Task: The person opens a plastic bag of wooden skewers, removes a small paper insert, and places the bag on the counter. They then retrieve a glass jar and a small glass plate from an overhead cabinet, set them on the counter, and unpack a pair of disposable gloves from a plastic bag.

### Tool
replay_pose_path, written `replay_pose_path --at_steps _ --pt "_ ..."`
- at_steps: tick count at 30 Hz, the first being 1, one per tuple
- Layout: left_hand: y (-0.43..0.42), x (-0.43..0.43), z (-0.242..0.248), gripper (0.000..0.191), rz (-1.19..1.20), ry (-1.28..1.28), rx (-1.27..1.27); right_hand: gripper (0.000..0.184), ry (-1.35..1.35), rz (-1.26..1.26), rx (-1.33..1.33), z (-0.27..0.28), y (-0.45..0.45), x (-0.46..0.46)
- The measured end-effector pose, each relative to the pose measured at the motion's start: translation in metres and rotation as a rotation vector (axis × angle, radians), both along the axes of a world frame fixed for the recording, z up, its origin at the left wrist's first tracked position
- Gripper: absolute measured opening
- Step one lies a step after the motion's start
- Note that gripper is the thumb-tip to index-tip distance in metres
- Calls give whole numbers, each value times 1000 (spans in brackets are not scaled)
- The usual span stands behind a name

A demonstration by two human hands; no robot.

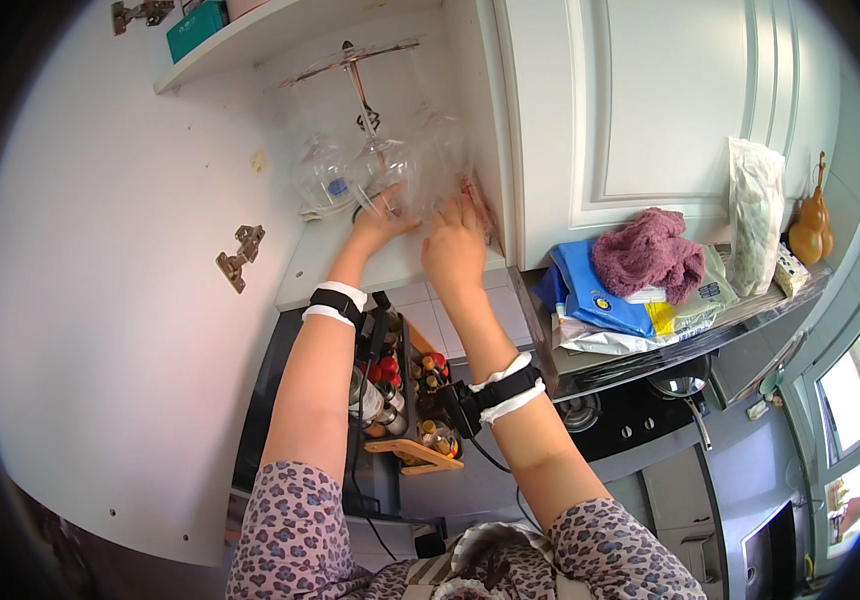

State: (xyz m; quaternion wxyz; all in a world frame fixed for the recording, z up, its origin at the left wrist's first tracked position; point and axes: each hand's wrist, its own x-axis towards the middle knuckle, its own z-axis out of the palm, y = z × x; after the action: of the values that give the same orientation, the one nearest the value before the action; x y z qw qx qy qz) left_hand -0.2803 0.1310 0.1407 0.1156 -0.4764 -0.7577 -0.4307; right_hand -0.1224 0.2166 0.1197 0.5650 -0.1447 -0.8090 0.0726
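Both my hands reach into a white wall cabinet. My left hand (379,223) is at the lower rim of a clear stemmed glass (385,161), fingers and thumb spread; whether it grips the glass is unclear. My right hand (454,244) is close by on the right, its fingers extended beside a blurred transparent glass (437,139). A clear item with red marks (475,196) is partly hidden behind those fingers. The glasses hang bowl-down around a copper-coloured stemware rack (355,71). Another glass (322,176) is at the left, with something blue showing through it.
An open cabinet door (122,300) fills the left side. Below my arms stands a wooden-sided spice rack (415,446) with bottles and jars. Packages (602,292) and a mauve cloth (647,251) lie on the range hood (640,360), above a black cooktop (617,435). Cables hang from both wrist straps.
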Motion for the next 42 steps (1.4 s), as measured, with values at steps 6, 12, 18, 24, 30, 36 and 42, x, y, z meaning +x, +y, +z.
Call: replay_pose_path --at_steps 6,12,18,24,30,36,42 --pt "-19 -29 -14 27 83 -76 -66 16 12 132 18 -15 -2 -13" --pt "-73 14 3 24 195 161 -203 15 -29 219 62 -5 -11 -2" --pt "-100 40 -13 19 259 217 25 28 -394 119 20 -8 -19 -36" --pt "-97 35 -17 19 273 130 123 41 -593 109 -3 9 3 -63" --pt "-105 40 -20 22 254 23 186 36 -650 49 -38 11 10 -91" --pt "-93 43 -10 22 215 -50 179 38 -582 44 -104 -4 47 -121" --pt "-101 41 -15 21 261 -7 202 38 -777 10 64 21 7 -73"
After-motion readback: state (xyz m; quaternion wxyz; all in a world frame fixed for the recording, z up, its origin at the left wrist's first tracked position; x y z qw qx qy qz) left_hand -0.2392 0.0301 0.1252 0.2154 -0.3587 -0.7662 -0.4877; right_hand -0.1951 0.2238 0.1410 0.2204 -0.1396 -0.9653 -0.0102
